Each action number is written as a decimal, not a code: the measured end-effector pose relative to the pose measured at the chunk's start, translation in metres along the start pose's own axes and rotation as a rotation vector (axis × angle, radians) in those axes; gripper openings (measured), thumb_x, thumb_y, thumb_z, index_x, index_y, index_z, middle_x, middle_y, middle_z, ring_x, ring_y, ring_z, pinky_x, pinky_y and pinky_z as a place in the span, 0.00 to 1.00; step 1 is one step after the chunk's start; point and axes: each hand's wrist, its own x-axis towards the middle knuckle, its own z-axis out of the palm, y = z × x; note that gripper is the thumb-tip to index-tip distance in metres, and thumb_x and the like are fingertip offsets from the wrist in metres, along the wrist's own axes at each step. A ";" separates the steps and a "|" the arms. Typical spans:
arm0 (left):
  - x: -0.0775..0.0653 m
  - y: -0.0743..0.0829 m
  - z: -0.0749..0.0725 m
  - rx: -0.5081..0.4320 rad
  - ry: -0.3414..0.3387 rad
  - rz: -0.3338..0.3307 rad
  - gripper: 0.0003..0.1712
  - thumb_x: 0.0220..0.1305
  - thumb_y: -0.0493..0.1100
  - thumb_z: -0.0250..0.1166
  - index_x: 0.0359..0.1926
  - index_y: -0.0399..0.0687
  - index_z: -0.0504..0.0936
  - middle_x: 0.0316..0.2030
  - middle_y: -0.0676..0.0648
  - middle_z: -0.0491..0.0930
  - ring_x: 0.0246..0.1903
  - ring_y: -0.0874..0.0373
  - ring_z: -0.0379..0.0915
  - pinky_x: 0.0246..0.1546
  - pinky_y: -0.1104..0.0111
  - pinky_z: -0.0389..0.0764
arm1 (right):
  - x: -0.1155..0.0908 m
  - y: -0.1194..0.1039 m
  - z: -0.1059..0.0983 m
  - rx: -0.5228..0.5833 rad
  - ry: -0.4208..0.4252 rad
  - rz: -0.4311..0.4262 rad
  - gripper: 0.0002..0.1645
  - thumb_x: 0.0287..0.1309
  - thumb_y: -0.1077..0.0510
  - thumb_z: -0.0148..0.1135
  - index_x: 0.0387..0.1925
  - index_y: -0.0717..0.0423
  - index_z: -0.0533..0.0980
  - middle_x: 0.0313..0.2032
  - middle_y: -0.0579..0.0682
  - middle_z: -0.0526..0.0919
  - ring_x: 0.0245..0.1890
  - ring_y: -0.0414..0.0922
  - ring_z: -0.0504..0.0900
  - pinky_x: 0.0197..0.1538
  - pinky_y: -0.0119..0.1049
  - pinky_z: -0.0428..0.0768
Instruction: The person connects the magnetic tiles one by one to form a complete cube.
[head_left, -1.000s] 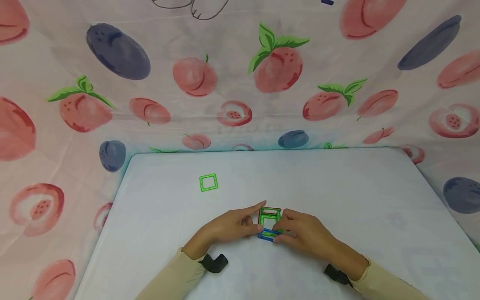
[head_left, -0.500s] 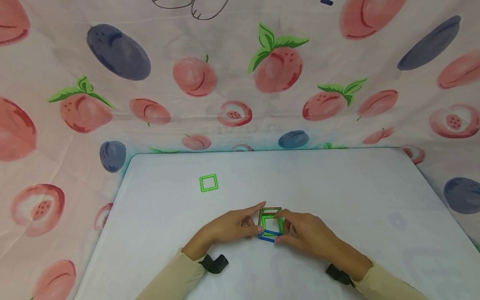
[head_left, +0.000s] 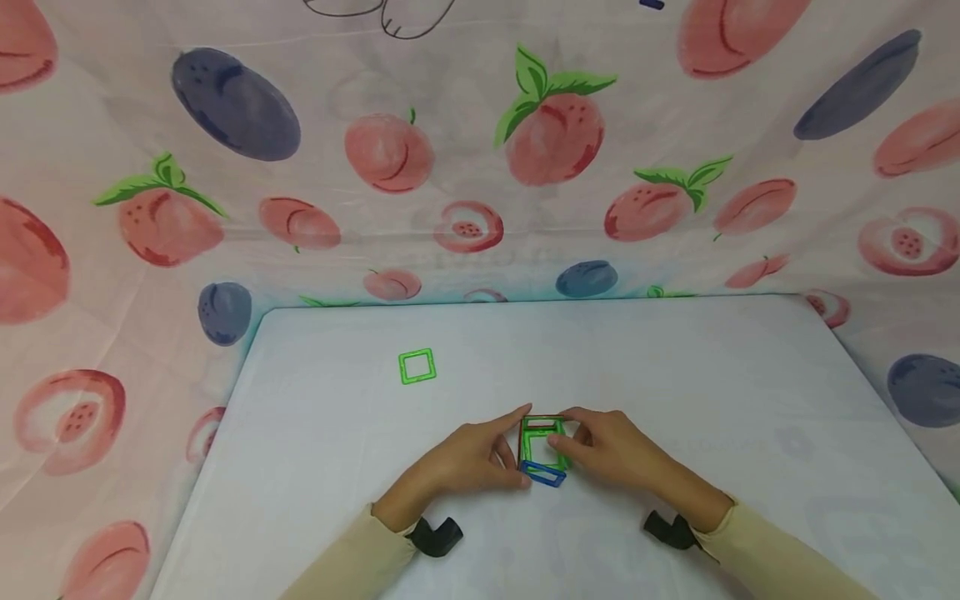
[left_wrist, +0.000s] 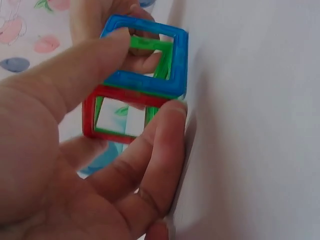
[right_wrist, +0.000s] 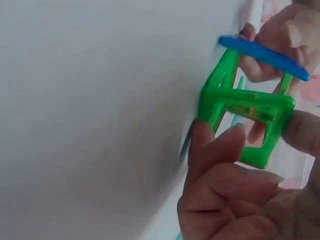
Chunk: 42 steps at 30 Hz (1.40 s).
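Note:
A small box of square magnetic tiles stands between both hands on the white table. Its front blue tile (left_wrist: 142, 82) tilts outward at the right, apart from the green side tile (right_wrist: 255, 97) there. A red tile (left_wrist: 89, 112) forms the left side. My left hand (head_left: 472, 458) holds that side, with the thumb on the blue tile and the fingers against the red one. On the opposite side my right hand (head_left: 615, 450) pinches the green tile between thumb and fingers. Fingers hide parts of the tiles.
A loose green square tile (head_left: 418, 379) lies flat on the table, farther back and to the left. The white tabletop (head_left: 675, 358) ends at a hanging cloth (head_left: 480, 75) printed with fruit.
My right hand has left the blue tile and shifted back onto the green side. The blue tile's right end has swung outward. My left thumb has slid toward me.

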 end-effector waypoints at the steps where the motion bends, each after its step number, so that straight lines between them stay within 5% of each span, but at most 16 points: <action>1: 0.000 0.001 0.001 0.004 0.011 -0.001 0.52 0.49 0.55 0.72 0.72 0.66 0.52 0.28 0.60 0.79 0.24 0.66 0.73 0.27 0.72 0.73 | 0.001 0.000 0.000 0.020 -0.016 0.018 0.28 0.58 0.35 0.55 0.51 0.48 0.75 0.21 0.37 0.79 0.22 0.35 0.74 0.28 0.31 0.73; 9: 0.001 0.009 0.010 0.078 0.099 -0.029 0.51 0.48 0.53 0.73 0.71 0.61 0.56 0.24 0.61 0.77 0.23 0.69 0.73 0.30 0.66 0.69 | 0.000 0.002 -0.001 0.187 -0.151 0.084 0.23 0.63 0.41 0.52 0.52 0.49 0.74 0.21 0.43 0.80 0.22 0.42 0.77 0.29 0.35 0.73; 17: -0.001 0.010 0.012 0.188 0.117 -0.080 0.47 0.47 0.54 0.73 0.67 0.59 0.62 0.18 0.60 0.74 0.20 0.67 0.69 0.29 0.63 0.64 | -0.001 0.001 0.004 0.178 -0.160 0.051 0.27 0.62 0.36 0.52 0.57 0.44 0.71 0.22 0.43 0.79 0.20 0.40 0.76 0.27 0.34 0.72; 29: 0.000 0.009 0.009 0.157 0.109 -0.057 0.38 0.47 0.52 0.74 0.59 0.63 0.68 0.19 0.60 0.75 0.20 0.67 0.70 0.25 0.67 0.66 | -0.003 -0.002 0.000 0.162 -0.186 0.028 0.24 0.64 0.37 0.49 0.56 0.42 0.72 0.19 0.45 0.77 0.19 0.39 0.73 0.25 0.33 0.69; 42: -0.002 0.005 -0.004 0.021 -0.015 -0.018 0.41 0.51 0.61 0.69 0.65 0.63 0.64 0.26 0.59 0.79 0.26 0.67 0.74 0.31 0.71 0.73 | -0.003 -0.003 -0.002 0.164 -0.261 -0.004 0.27 0.66 0.36 0.44 0.61 0.42 0.67 0.22 0.47 0.77 0.21 0.39 0.74 0.27 0.33 0.71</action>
